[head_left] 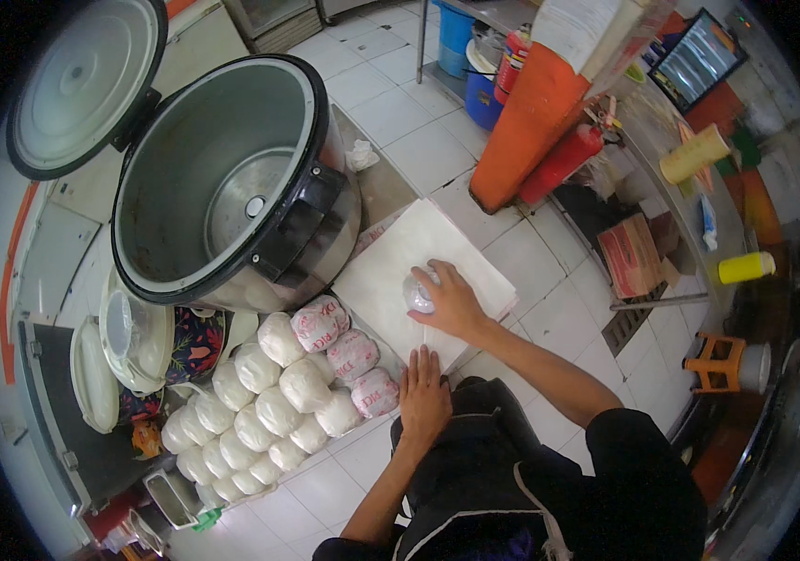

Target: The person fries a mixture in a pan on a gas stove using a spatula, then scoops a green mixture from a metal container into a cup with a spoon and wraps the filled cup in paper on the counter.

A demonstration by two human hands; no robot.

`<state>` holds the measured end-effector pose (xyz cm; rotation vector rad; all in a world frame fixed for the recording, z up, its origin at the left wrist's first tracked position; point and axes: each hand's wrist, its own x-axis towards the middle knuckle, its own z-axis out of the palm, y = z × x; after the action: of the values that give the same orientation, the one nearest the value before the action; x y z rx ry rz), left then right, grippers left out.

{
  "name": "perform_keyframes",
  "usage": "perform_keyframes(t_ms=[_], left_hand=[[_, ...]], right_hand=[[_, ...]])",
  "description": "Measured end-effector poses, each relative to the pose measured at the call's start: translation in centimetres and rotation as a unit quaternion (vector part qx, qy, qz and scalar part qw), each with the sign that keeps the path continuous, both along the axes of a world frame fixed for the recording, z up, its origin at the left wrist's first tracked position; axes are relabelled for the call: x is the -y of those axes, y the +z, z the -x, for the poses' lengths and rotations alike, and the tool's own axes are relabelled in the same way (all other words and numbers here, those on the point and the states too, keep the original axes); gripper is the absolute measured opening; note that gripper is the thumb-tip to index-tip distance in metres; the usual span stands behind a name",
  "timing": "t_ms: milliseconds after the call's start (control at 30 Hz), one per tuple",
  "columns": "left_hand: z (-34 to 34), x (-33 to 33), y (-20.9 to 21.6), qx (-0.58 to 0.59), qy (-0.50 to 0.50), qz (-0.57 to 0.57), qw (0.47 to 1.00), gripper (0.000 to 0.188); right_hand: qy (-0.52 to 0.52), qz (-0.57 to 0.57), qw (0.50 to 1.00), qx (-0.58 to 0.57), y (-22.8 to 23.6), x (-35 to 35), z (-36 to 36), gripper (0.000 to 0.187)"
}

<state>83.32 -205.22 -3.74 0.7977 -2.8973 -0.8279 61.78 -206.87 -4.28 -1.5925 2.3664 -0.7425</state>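
Observation:
A stack of white wrapping paper sheets (409,238) lies at the near corner of the counter. My right hand (456,304) is wrapped round a small, clear, rounded bowl-like thing (417,292) standing on the top sheet. What is inside it cannot be made out. My left hand (425,397) lies flat on the sheets' near edge, fingers stretched out. Left of the paper sit several round bundles wrapped in white (278,411), packed in rows. Bundles in pink-printed wrapping (353,355) stand closest to my left hand.
A large rice cooker (330,243) stands behind the bundles, its lid (82,84) raised. Lidded floral containers (196,346) are at its left. Across the tiled floor are an orange pillar (531,112), a red fire extinguisher (564,164) and a metal table (648,122).

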Motion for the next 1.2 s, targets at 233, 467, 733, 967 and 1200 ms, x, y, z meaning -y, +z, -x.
perform_keyframes(t_ms=[233,467,733,967,1200], left_hand=[[0.6,-0.5,1.3,0.036,0.020,0.003,0.999,0.068],[1.7,-1.0,1.6,0.024,0.050,0.003,0.998,0.067],[2.8,-1.1,2.4,0.039,0.070,-0.003,0.997,0.060],[3.4,-1.3,2.3,0.010,0.104,-0.009,0.995,0.053],[3.7,-1.5,2.2,0.007,0.134,-0.025,0.991,0.053]], right_hand=[[-0.015,0.022,0.999,-0.025,0.6,1.5,-0.1,0.081],[0.097,-0.050,0.993,-0.036,1.2,0.5,2.3,0.091],[0.152,-0.035,0.987,-0.039,1.2,0.9,4.0,0.089],[0.139,-0.018,0.990,0.005,1.9,0.7,4.3,0.089],[0.149,0.002,0.980,0.135,3.2,1.7,6.0,0.080]])
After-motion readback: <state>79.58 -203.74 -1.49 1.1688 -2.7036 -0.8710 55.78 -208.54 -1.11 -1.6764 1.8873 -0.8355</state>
